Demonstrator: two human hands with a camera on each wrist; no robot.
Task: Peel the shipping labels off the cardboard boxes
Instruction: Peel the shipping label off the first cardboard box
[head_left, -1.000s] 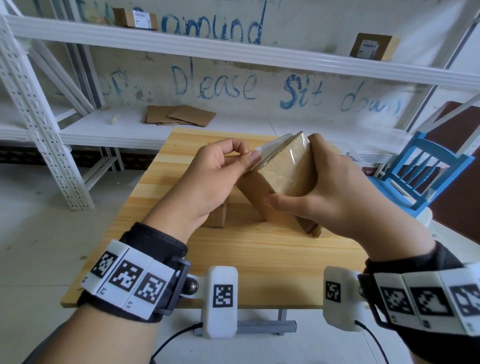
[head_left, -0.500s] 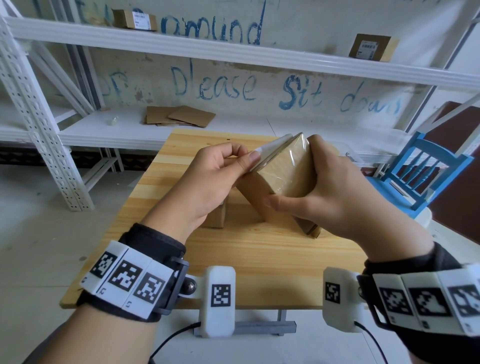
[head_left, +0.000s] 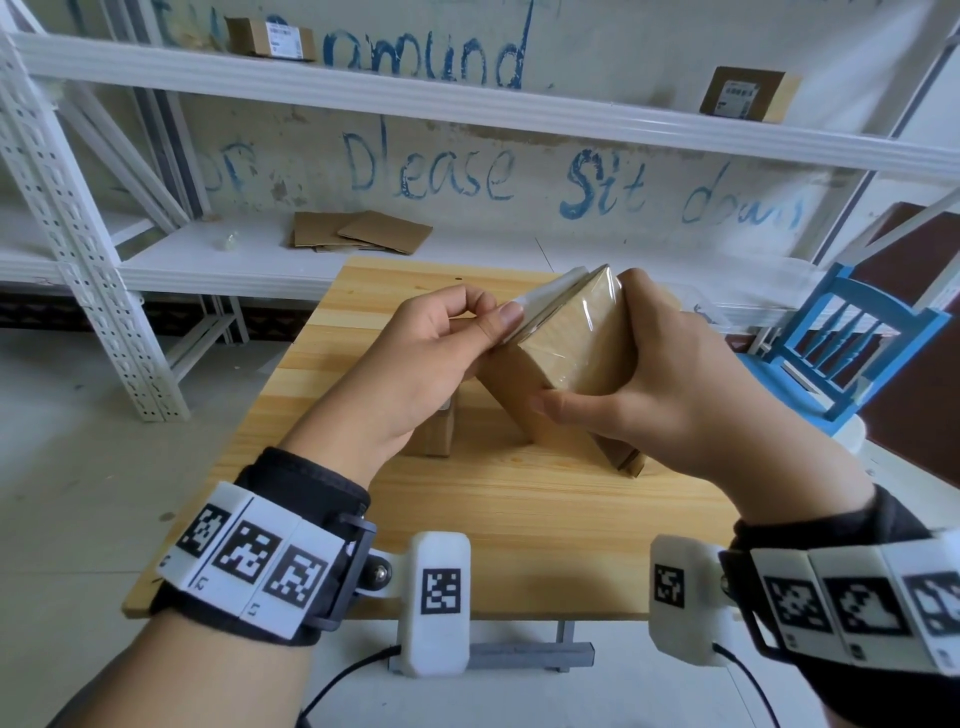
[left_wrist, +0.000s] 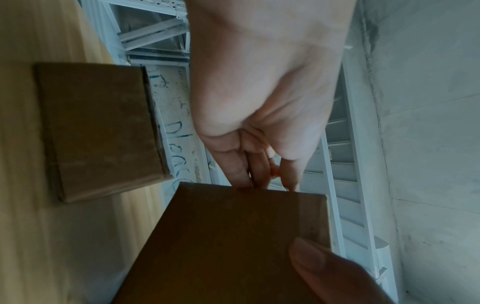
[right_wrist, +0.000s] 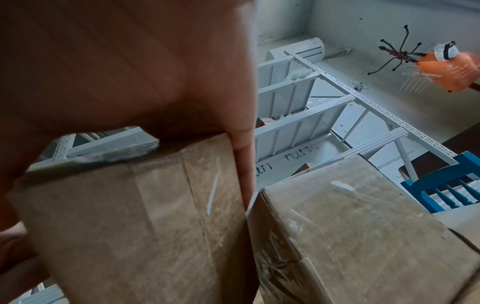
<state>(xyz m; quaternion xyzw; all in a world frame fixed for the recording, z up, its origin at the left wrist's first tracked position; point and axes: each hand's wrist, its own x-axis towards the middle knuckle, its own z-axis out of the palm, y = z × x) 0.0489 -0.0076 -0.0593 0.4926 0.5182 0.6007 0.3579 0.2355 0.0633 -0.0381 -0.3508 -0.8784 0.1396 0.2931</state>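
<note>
Shelving (head_left: 467, 111): a white metal rack is seen along the far wall; blue writing is painted on the wall behind it.
Surface (head_left: 519, 519): a light wooden top is seen in the middle of the scene, with the boxes set on it.
Blue chair (head_left: 852, 343): placed at the far right, beside the surface.
Held box (head_left: 571, 358): a cardboard box is tilted up on the surface, its upper end raised and its near end down; clear tape is seen over its near face.
Second box (head_left: 434, 428): stood on the surface just left of the held box, mostly hidden behind the left wrist.
Third box (right_wrist: 363, 236): shown only in the right wrist view, just beside the held box.
Shelf boxes (head_left: 270, 36): two labelled boxes are seen on the top shelf, far left and far right; flat cardboard (head_left: 363, 231) is laid on the lower shelf.
Right hand (head_left: 670, 384): clamped on the held box, thumb along the near face and fingers wrapped over the far side.
Left hand (head_left: 426, 353): curled, with the label pinched between thumb and fingers.
Label (head_left: 540, 306): a white sheet at the held box's upper left face, its edge lifted away from the cardboard.
</note>
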